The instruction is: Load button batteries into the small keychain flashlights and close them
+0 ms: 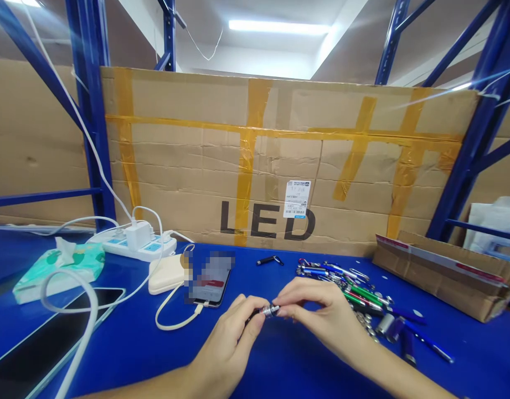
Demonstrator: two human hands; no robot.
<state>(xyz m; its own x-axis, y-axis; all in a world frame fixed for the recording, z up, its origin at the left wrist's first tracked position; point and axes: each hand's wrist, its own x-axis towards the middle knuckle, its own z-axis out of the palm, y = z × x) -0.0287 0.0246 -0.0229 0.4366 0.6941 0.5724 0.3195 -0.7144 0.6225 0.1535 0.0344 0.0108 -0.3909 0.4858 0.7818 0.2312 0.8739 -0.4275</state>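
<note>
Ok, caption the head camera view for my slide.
Left hand and right hand hold a keychain flashlight beside a heap of others on a blue workbench.

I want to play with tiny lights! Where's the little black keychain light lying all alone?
In the head view, the little black keychain light lies on the blue table, just right of the phone and left of the pile of keychain lights.
</note>
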